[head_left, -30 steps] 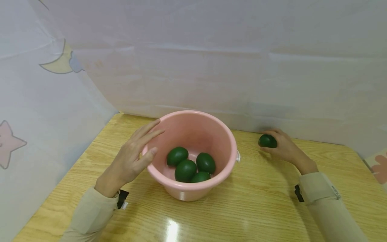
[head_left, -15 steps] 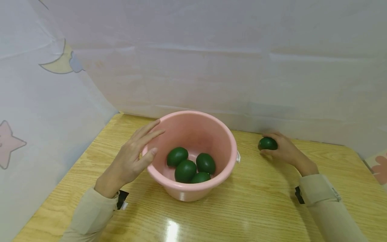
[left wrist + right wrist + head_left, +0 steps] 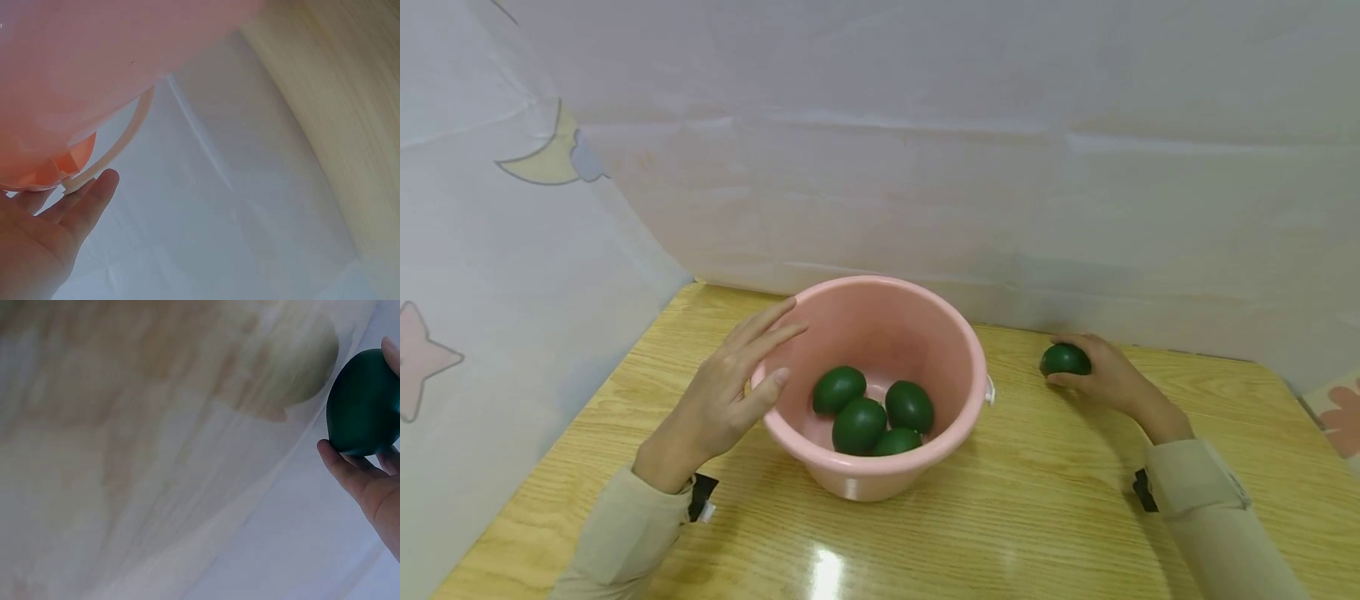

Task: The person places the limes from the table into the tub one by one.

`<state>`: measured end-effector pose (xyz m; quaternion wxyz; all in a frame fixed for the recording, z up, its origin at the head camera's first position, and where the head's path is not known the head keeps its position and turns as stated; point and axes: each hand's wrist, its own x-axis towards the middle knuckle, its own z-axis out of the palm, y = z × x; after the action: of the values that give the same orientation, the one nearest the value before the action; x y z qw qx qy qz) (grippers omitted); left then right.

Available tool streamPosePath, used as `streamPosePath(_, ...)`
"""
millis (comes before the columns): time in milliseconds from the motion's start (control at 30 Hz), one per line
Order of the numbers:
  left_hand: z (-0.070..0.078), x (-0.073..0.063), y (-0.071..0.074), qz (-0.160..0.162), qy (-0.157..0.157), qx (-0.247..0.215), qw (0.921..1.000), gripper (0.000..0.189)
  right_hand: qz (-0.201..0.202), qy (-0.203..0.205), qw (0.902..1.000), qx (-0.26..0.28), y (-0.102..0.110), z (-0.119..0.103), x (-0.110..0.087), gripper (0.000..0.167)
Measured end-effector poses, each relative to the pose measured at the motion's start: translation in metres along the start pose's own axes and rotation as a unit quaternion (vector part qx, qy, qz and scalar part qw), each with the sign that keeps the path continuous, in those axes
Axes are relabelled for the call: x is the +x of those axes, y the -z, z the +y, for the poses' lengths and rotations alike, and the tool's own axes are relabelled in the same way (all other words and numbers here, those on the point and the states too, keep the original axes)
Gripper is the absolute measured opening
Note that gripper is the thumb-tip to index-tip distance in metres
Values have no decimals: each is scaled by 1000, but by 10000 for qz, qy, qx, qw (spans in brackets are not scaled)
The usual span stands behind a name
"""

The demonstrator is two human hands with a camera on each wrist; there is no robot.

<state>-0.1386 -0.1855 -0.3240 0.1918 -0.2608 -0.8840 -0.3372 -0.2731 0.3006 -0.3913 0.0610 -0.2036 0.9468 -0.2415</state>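
A pink bucket (image 3: 865, 479) stands in the middle of the table in the head view. Several dark green avocados (image 3: 859, 425) lie in its bottom. My left hand (image 3: 722, 392) rests on the bucket's left rim with fingers spread and nearly straight. In the left wrist view its fingers (image 3: 94, 203) are close to the handle's end at the rim. Far to the right, near the table's back edge, my right hand (image 3: 1108, 375) holds one more avocado (image 3: 1064, 359) between thumb and fingers. The right wrist view shows this avocado (image 3: 364, 406) with the fingertips on its side.
The wood-grain table (image 3: 1000, 517) meets a pale cloth backdrop (image 3: 880, 183) at the back and left. A white handle mount (image 3: 989, 390) sticks out on the bucket's right side; the pale handle (image 3: 128, 134) curves down beside the bucket in the left wrist view.
My right hand and its avocado have shifted very slightly toward the near side of the table. The left hand and bucket have stayed in place.
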Motion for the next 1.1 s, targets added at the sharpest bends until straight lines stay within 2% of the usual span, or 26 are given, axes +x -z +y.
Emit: streamPosePath(1100, 1, -1, 0, -30, 40, 17, 10000, 49, 592, 125, 9981, 63, 6, -10, -17, 66)
